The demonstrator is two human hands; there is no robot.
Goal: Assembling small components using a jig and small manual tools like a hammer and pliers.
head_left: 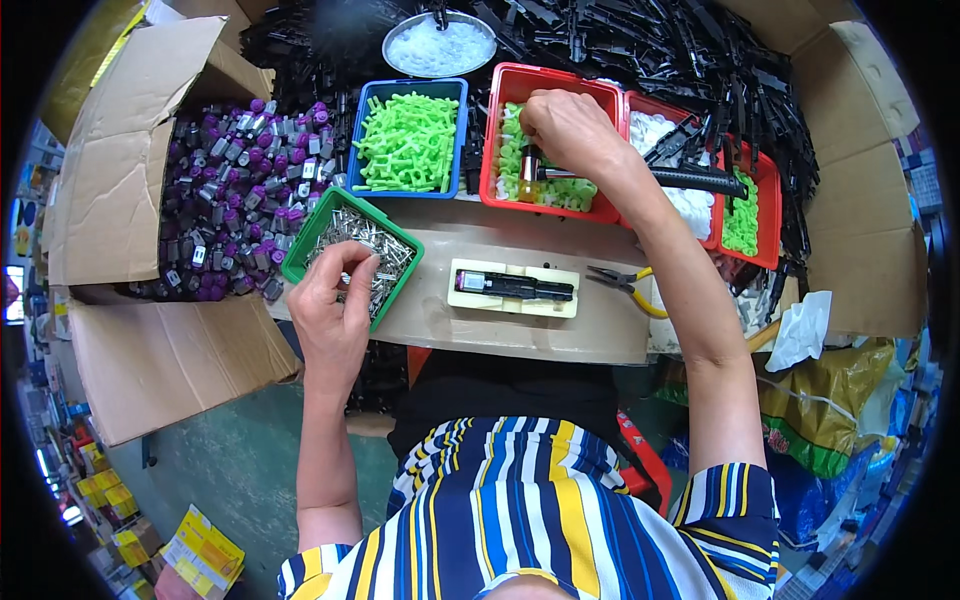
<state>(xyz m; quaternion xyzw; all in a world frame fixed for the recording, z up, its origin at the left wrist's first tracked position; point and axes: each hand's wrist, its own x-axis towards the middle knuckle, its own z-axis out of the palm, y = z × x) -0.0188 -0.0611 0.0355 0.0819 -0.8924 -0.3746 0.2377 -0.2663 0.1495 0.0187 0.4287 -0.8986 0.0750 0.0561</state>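
Observation:
At the rim of a green bin (407, 272) full of small metal pins (372, 238), my left hand (335, 295) has thumb and forefinger pinched together; whatever sits between them is too small to make out. My right hand (572, 130) reaches into a red bin (493, 165) of light green and whitish plastic parts (508, 150). Its fingers are curled down, and their tips are hidden. Under my right forearm a hammer (700, 180) with a black grip lies across the red bins. Between my hands, a black toy-gun-like part (525, 288) rests in a cream holder (500, 302) on the table.
Yellow-handled pliers (640, 292) lie right of the holder. A blue bin (462, 140) holds bright green parts. Purple-and-grey pieces (235, 180) fill a cardboard box (110, 190) at left. A bowl (440, 48) and heaped black parts (690, 60) are behind; more red bins (768, 215) stand right.

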